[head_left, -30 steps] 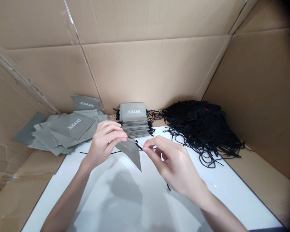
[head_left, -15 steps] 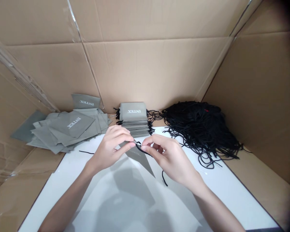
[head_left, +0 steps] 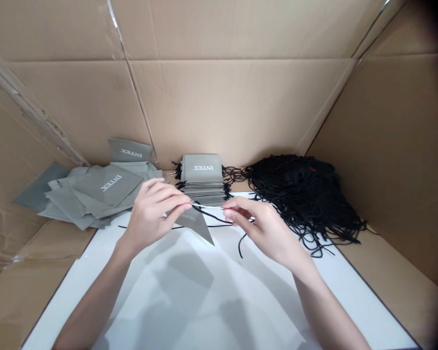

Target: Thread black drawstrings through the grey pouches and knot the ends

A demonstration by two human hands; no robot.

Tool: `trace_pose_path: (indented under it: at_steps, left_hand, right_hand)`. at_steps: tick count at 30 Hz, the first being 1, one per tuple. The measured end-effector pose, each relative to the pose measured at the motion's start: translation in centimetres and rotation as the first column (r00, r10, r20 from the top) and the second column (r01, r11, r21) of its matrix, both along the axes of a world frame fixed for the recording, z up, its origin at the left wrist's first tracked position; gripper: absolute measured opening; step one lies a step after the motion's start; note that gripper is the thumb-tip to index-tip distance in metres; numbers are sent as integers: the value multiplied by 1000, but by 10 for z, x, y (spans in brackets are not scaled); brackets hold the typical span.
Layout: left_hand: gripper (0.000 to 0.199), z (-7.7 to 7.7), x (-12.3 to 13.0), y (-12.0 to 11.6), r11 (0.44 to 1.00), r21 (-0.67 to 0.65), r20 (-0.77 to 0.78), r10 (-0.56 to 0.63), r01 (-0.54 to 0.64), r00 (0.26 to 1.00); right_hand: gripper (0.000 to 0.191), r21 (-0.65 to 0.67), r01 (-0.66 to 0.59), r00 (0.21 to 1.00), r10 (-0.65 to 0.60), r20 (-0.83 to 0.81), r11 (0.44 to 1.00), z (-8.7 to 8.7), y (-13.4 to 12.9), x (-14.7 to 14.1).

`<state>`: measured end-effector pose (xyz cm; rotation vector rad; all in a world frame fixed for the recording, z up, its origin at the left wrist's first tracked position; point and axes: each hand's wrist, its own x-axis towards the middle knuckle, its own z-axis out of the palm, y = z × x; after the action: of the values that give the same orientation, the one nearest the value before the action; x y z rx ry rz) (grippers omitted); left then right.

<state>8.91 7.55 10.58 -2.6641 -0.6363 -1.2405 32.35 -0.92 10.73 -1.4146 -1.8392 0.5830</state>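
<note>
My left hand [head_left: 154, 211] is closed, pinching the top edge of a grey fabric pouch [head_left: 195, 224] between thumb and fingertips. The pouch hangs tilted above the table with a corner pointing down. From that pinch a thin, pale, wire-like piece [head_left: 209, 207] runs across to my right hand [head_left: 264, 226], which is closed on its other end. A black cord [head_left: 216, 217] stretches just below the wire between the hands, and its loose end dangles under my right hand. Whether the cord passes through the pouch's edge is too small to tell.
Loose grey INTEX pouches [head_left: 109, 189] lie heaped at the left. A neat stack of corded pouches [head_left: 202, 170] stands at the back centre. Black cords [head_left: 295, 194] form a large tangled pile at the right. Cardboard walls [head_left: 241, 107] enclose the white table [head_left: 190, 311].
My hands have moved apart, the left one leftward and slightly up, drawing the pouch with it. A longer length of pale wire and black cord now shows between them.
</note>
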Motion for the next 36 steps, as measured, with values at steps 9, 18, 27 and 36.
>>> trace_pose_path:
  at_steps: [9,18,27,36]
  left_hand:
    - [6,-9,6,0,993,-97,91,-64,72,994]
    - [4,-15,13,-7,978,-173,10,-119,119,993]
    - [19,-10,-9,14,988,-112,-212,76,-102,974]
    - [17,3,-30,24,982,-3,-213,182,-187,960]
  right_hand:
    - [26,281,62,946,-146,290,958,-18,7,1]
    - [34,436,-34,845,-207,493,899,-30,9,-14]
    - [14,-42,-56,932,67,355,998,-16,15,3]
    - [28,-98,78,956,-47,289,992,-10,15,37]
